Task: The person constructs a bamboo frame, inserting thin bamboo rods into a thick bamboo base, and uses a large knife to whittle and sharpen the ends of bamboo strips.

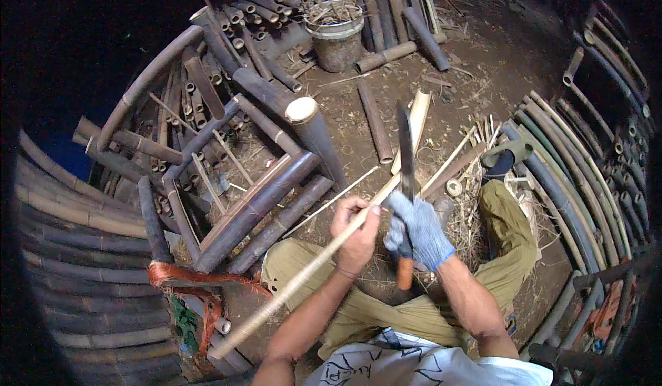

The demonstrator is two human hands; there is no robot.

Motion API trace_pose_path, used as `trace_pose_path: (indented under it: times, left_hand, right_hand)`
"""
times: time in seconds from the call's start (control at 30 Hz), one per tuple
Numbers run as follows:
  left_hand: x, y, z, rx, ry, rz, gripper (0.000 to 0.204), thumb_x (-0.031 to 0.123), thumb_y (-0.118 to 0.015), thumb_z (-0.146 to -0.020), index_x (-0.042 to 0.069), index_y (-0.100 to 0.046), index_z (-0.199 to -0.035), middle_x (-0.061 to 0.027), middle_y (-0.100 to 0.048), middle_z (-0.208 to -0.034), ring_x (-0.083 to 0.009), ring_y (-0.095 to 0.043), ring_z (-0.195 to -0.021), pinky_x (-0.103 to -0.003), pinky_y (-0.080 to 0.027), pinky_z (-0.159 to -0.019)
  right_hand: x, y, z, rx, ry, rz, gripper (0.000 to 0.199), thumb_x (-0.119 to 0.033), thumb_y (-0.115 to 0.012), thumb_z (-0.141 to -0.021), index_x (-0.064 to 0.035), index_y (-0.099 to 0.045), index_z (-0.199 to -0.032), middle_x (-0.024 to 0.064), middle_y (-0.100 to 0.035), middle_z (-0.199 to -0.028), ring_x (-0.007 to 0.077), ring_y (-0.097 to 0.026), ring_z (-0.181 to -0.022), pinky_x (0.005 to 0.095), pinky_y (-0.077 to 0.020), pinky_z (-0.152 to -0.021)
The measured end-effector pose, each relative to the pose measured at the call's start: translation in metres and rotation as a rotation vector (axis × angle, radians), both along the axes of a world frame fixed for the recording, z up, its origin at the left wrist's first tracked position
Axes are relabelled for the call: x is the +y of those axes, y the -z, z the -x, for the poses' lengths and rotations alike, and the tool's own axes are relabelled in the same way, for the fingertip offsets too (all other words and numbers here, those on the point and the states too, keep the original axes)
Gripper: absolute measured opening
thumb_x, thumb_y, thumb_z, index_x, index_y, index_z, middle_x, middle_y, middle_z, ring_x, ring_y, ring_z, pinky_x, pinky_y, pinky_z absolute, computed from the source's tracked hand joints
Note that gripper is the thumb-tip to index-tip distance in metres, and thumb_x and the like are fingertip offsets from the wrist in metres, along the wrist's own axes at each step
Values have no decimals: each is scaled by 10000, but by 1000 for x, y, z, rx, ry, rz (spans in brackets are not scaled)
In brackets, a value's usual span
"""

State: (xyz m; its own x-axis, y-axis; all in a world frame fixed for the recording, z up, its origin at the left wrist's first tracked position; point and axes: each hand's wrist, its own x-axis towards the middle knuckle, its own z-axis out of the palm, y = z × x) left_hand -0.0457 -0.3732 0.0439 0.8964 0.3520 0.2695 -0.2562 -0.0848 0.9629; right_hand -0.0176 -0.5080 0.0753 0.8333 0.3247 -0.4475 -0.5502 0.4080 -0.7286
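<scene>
My bare left hand is closed around a long pale bamboo strip. The strip slants from the lower left, past my knee, up to the blade. In a grey-blue knitted glove, my right hand grips a machete whose orange handle end shows below the fist. Its dark blade points away from me and is upright in the picture, crossing the strip's far end; whether edge and strip touch I cannot tell. Behind the blade lies a wider split bamboo piece, pale side up.
A dark bamboo frame stands at the left beside a thick upright bamboo post. At the back is a bucket of shavings. Bamboo poles line the right, others the left. Shavings litter the ground near my right leg.
</scene>
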Motion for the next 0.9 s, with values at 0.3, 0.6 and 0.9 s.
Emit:
trace_pose_path:
  times: [0.3, 0.6, 0.9]
  left_hand:
    - [49, -12, 73, 711, 867, 589, 413, 225, -514, -1018, 17, -487, -1374, -62, -643, -991, -141, -629, -798, -286, -538, -719]
    - [22, -12, 55, 536, 297, 36, 293, 149, -553, -995, 13, -622, -1245, -20, -644, -860, -65, -522, -672, -221, -438, -594]
    - [13, -17, 90, 355, 257, -318, 295, 76, -549, -966, -18, -606, -1239, -112, -656, -857, -151, -604, -766, -286, -490, -701]
  right_hand:
    - [-52, 3, -66, -226, 106, 148, 201, -226, -657, -922, -84, -521, -879, -17, -483, -595, 135, -493, -452, 306, -443, -430]
    - [-49, -5, -7, -1136, -371, 1399, 533, -613, -634, -814, -80, -643, -803, 170, -657, -716, 356, -671, -694, 474, -522, -619]
    - [-66, 11, -38, -999, -184, 1519, 533, -617, -597, -847, -86, -647, -864, 184, -669, -733, 375, -672, -704, 482, -520, -628]
